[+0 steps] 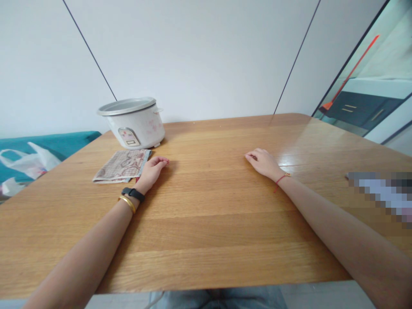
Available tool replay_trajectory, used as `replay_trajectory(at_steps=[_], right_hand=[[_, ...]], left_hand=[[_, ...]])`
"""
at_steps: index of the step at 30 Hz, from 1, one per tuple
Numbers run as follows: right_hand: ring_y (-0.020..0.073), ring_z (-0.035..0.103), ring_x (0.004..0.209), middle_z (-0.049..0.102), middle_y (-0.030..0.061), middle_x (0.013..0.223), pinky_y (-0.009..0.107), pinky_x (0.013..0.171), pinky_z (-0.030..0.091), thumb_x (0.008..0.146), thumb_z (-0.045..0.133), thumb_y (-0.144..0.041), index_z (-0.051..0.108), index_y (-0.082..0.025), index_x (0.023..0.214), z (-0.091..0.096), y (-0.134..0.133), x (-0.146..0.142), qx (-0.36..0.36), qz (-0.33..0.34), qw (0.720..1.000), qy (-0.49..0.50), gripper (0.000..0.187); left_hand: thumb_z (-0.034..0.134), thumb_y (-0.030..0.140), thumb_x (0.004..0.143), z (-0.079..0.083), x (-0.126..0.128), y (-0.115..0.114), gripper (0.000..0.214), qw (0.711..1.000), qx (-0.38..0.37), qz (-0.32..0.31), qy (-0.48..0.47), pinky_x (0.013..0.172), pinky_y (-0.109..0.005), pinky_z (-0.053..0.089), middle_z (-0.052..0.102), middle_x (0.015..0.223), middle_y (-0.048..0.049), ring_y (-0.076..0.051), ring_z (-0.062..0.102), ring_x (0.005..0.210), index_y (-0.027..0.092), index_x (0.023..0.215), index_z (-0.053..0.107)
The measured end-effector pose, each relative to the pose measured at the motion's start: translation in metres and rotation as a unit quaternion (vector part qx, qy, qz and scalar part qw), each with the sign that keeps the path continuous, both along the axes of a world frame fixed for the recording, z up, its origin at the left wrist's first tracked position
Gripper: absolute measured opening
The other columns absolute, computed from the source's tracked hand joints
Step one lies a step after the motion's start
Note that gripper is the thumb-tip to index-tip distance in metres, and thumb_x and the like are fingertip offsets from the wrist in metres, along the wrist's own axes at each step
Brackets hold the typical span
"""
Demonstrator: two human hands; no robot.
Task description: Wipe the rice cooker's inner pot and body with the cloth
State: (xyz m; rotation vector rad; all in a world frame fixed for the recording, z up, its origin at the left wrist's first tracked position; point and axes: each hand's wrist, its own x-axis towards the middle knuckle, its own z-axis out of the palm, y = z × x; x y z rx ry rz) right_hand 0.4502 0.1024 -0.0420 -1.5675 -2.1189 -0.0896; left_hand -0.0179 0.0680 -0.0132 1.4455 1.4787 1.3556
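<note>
My left hand (153,172) rests on its side on the wooden table (206,223), its fingers loosely curled together and nothing showing in them. Right beside it lies a folded, brown-patterned cloth (122,165), whose right edge meets the hand and wrist. Behind the cloth stands a white rice cooker (138,128) with pink flowers, a front switch panel and a grey rim; its inside is not visible from here. On the table's right half lies my right hand (263,163), curled in a loose fist, with no object visible in it.
A pixelated flat item (383,191) lies at the table's right edge. Left of the table are a teal seat (48,143) and a white plastic bag (35,161). A pale wall (206,60) borders the back. An orange broom (352,71) leans beyond the doorway at right.
</note>
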Motion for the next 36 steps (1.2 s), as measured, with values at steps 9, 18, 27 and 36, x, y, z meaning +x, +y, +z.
replay_trajectory(at_steps=[9,18,27,36], right_hand=[[0.0278,0.066,0.101,0.075,0.0126,0.106,0.042,0.094,0.05,0.105,0.047,-0.037,0.081,-0.021,0.103,0.0026,-0.0014,-0.0019,-0.003,-0.003,1.0,-0.008,0.038],[0.0282,0.066,0.104,0.076,0.0125,0.107,0.042,0.096,0.05,0.106,0.046,-0.037,0.08,-0.02,0.104,0.0014,0.0003,-0.0007,-0.004,0.001,1.0,-0.007,0.038],[0.0274,0.066,0.103,0.076,0.0118,0.107,0.041,0.096,0.05,0.106,0.046,-0.039,0.081,-0.021,0.103,0.0011,0.0003,-0.0003,-0.002,-0.003,1.0,-0.009,0.039],[0.0279,0.067,0.104,0.075,0.0126,0.108,0.041,0.095,0.05,0.106,0.046,-0.038,0.081,-0.02,0.103,0.0033,-0.0012,-0.002,-0.009,-0.009,1.0,-0.011,0.039]], left_hand=[[0.077,0.048,0.06,0.0038,0.003,-0.0024,0.035,1.0,-0.006,-0.001,0.002,0.09,-0.036,0.048,0.072,0.086,-0.0052,-0.023,0.063,0.087,0.02,0.08,0.07],[0.076,0.045,0.062,0.0045,0.0029,-0.0035,0.032,1.0,-0.006,0.001,0.004,0.091,-0.036,0.048,0.073,0.086,-0.0051,-0.023,0.064,0.087,0.019,0.08,0.072],[0.077,0.046,0.062,0.0034,0.0028,-0.0018,0.032,1.0,-0.006,0.001,0.0,0.092,-0.036,0.049,0.074,0.087,-0.006,-0.024,0.065,0.088,0.02,0.081,0.073],[0.076,0.045,0.062,0.002,0.0024,-0.0009,0.031,1.0,-0.001,0.002,0.001,0.092,-0.037,0.049,0.074,0.086,-0.0064,-0.024,0.064,0.088,0.02,0.079,0.073]])
